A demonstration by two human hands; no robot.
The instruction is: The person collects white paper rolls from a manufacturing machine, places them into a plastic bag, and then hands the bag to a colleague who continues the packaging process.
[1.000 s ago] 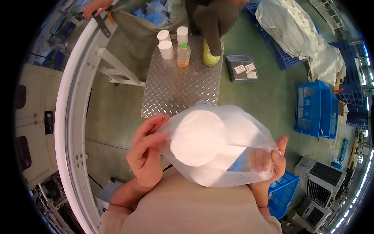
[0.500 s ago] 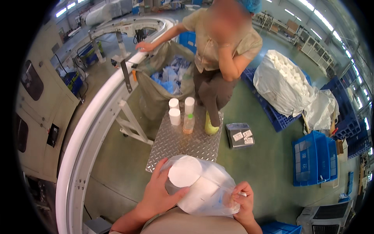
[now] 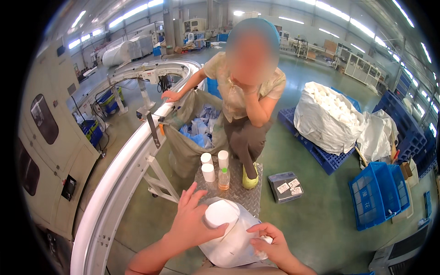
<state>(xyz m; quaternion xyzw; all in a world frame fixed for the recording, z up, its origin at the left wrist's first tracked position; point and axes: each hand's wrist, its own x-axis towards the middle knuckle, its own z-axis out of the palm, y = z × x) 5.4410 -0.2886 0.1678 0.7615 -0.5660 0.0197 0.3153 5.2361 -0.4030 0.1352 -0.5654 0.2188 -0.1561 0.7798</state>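
A translucent plastic bag (image 3: 229,251) lies across my lap at the bottom middle, with white rolls inside. The round end of one white roll (image 3: 221,213) faces up at the bag's left part. My left hand (image 3: 190,221) is at that roll, its fingers spread and raised, the thumb lying against the roll's face. On the bag's right side, my right hand (image 3: 271,245) is closed with bunched plastic between thumb and fingers. Beyond the bag, three white rolls (image 3: 208,173) stand on a metal checker-plate platform (image 3: 243,192), next to a bottle with a green cap (image 3: 224,178).
Another person (image 3: 243,87) sits opposite, one foot on the platform. A sack of blue and clear plastic (image 3: 176,151) stands beside the curved white conveyor rail (image 3: 133,160). A dark box with white cards (image 3: 285,187), blue crates (image 3: 373,197) and a large white sack (image 3: 321,123) are on the right.
The view has tilted up. My left fingers have lifted and spread off the bag, and my right hand has come closer to the left with the bunched plastic.
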